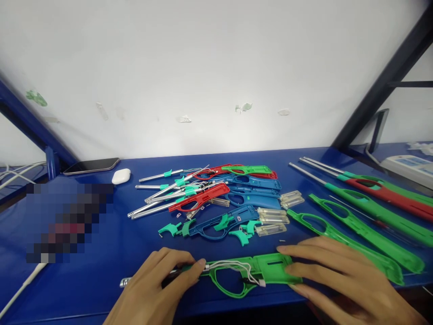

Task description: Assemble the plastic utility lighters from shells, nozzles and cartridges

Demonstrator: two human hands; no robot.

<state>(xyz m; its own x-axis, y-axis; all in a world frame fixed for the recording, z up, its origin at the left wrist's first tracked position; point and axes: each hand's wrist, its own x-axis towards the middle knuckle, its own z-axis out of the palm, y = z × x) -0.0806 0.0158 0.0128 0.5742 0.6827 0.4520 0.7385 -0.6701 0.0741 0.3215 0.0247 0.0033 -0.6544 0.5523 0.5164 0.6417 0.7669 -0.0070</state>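
A green lighter half-shell [274,270] lies at the table's front edge, its open side up, with white wires and a small connector in it. My left hand [162,280] pinches its narrow left end, where a metal tube [124,282] sticks out to the left beneath the hand. Spread over the shell's wide right end, my right hand [341,275] touches it with its fingertips. Just behind lie turquoise triggers [241,236], a blue half-shell [216,225] and clear fuel tanks [272,229].
Red, blue and green shells with metal tubes [199,198] are piled mid-table. Several long green and red lighters [382,207] lie at the right. A phone [91,166], a white earbud case [121,176] and a blurred-out object with a white cable [30,280] are at the left.
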